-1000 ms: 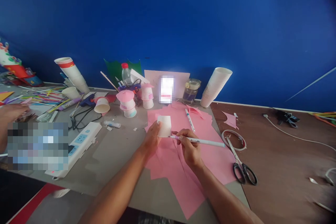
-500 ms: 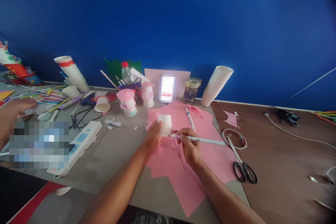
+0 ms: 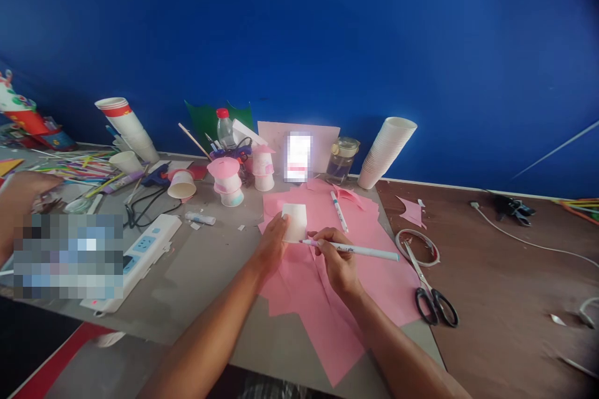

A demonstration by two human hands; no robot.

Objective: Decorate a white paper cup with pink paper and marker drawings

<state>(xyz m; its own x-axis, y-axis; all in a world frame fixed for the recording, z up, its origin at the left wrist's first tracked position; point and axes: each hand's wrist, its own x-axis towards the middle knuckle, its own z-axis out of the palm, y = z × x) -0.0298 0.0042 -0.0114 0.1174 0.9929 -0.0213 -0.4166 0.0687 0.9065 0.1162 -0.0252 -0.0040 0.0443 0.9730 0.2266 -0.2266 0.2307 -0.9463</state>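
Note:
A white paper cup is gripped at its left side by my left hand, above pink paper. My right hand is closed around a white acrylic marker, whose tip points left and meets or nearly meets the cup's lower right edge. A second white marker lies on the pink paper behind my right hand. Scissors with black handles rest at the paper's right edge, beside a roll of tape. To the left stand two decorated cup towers with pink tops.
A tall stack of paper cups leans near the wall, beside a glass jar. A lit, blurred screen stands at the back. Left lies a power strip with cables; another person's hand is at the far left.
Almost nothing differs. Both hands, the cup and the marker keep nearly the same places, and the view has shifted very slightly.

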